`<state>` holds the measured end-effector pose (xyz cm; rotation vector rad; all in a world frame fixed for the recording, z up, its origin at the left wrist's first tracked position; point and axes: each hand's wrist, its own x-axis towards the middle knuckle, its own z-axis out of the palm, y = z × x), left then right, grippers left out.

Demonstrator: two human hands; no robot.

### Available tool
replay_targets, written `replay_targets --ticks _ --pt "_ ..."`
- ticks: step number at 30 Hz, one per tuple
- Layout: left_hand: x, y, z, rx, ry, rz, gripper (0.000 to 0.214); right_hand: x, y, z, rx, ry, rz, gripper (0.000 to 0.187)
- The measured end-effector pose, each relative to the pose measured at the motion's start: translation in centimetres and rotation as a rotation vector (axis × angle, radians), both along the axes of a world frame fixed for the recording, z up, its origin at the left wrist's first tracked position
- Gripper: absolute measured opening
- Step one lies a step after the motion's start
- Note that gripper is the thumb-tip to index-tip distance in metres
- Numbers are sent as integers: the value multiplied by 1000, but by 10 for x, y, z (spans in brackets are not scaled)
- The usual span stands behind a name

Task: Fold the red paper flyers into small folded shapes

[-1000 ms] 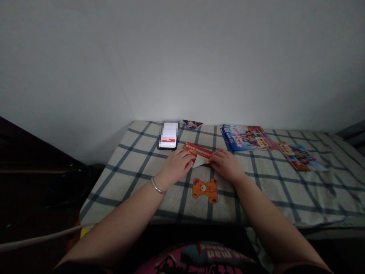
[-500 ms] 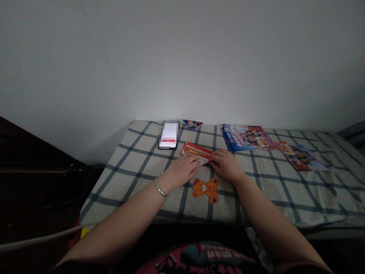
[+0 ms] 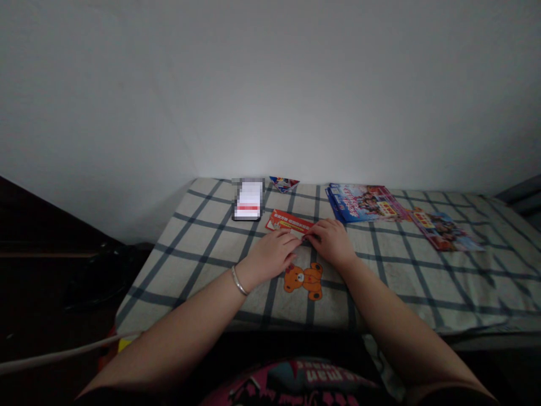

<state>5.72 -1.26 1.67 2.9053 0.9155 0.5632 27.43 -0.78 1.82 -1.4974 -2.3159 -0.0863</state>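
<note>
A red printed paper (image 3: 291, 220) lies on the checked cloth in front of me, its near edge under my fingers. My left hand (image 3: 273, 251), with a silver bracelet at the wrist, presses the paper's lower left part with curled fingers. At its lower right corner, my right hand (image 3: 332, 241) pinches the paper close to my left fingertips. My fingers hide the near part of the sheet. Just below the hands is a printed orange bear (image 3: 303, 280) on the cloth. Beyond the paper stands a small folded paper triangle (image 3: 284, 183) by the wall.
A phone (image 3: 248, 199) with a lit screen lies at the back left. To the right are a stack of colourful flyers (image 3: 363, 203) and a single flyer (image 3: 448, 229). The checked tablecloth (image 3: 203, 242) meets the wall (image 3: 270, 84) at the back.
My right hand has shifted slightly left toward my left fingers. The paper's near white part, visible before between the hands, is now mostly covered. The view has shifted a little.
</note>
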Motion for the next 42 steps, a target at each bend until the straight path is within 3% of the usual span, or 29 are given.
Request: replay_targets --ticks 18,31,37,42 --pt "4 -3 3 29 29 40 40 9 8 -2 -36 76 -101 14" --pt "7 -2 1 63 44 81 40 22 10 -8 21 73 -16 7" --pt "8 -4 4 47 68 81 44 19 12 -12 66 114 -33 14" --pt "12 -3 5 67 96 96 43 12 14 -22 -32 134 -17 28"
